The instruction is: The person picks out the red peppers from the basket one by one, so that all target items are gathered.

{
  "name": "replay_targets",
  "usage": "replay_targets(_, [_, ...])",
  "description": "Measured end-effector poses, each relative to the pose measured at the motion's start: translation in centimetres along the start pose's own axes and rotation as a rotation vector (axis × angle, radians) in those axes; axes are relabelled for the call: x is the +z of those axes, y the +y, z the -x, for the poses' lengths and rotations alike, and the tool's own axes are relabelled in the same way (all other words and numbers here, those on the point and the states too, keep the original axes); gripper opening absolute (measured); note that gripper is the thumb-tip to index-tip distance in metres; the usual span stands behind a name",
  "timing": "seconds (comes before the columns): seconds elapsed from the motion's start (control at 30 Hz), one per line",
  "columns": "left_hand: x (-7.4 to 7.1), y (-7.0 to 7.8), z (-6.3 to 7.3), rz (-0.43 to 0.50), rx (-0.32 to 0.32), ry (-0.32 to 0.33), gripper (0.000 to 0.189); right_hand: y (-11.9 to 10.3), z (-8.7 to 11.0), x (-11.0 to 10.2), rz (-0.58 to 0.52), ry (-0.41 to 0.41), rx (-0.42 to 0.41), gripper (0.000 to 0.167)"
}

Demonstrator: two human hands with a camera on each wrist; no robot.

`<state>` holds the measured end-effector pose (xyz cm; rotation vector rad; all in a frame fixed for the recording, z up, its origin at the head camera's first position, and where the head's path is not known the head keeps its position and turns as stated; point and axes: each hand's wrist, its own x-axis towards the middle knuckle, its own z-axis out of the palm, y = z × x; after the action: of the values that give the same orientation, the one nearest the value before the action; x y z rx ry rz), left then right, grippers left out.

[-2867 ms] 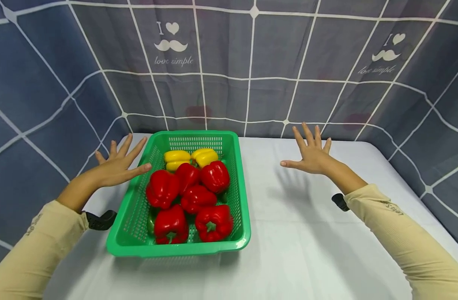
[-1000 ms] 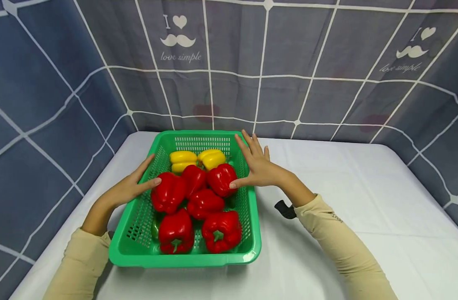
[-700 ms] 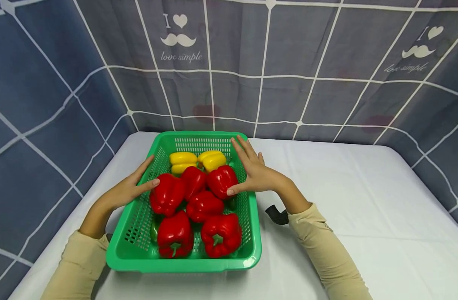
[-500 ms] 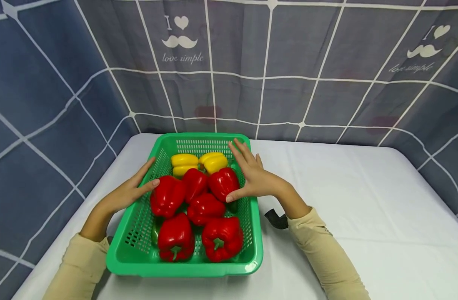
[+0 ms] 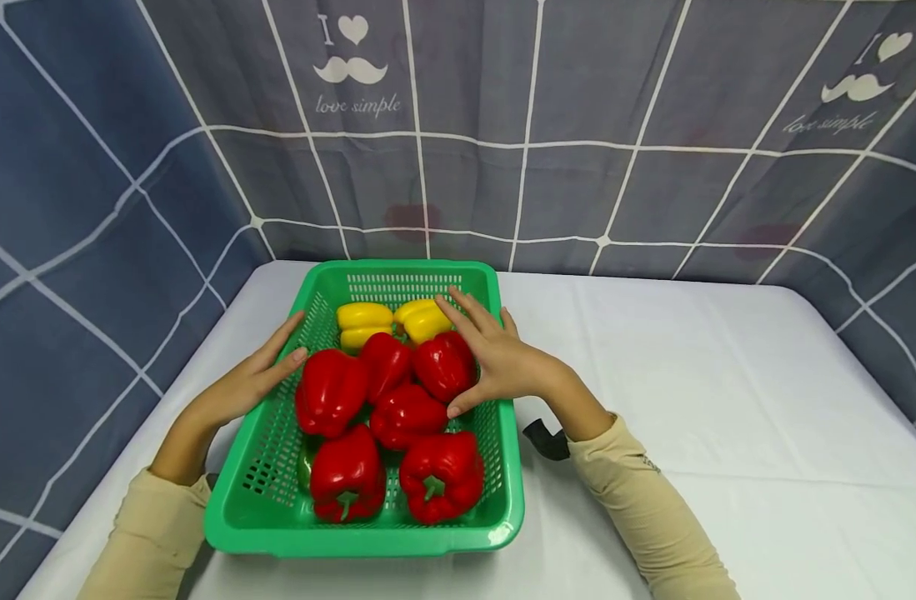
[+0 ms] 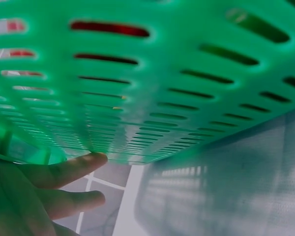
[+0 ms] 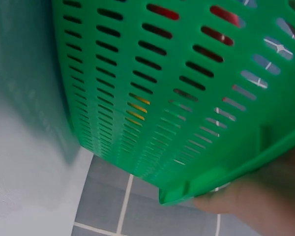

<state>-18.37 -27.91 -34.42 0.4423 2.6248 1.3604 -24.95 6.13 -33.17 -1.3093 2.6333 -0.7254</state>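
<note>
On the left, the left hand (image 5: 240, 390) has straight fingers by the outside of the green plastic basket (image 5: 360, 543), with its thumb over the rim, and the basket's long side seems to run from near to far on the white desk (image 5: 713, 392). In the basket's right half, a red bell pepper (image 5: 444, 363) sits just left of the right hand (image 5: 508, 365), the nearer one. That hand's fingers are spread and grip nothing, though I cannot tell if they touch the pepper.
</note>
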Motion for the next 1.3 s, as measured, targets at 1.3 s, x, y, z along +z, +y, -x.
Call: replay_targets(1.3, [0.2,0.09,-0.28,0.056,0.017,-0.025,0.068,-0.4,-0.3,-0.02,0.158,-0.099,0.062,0.094])
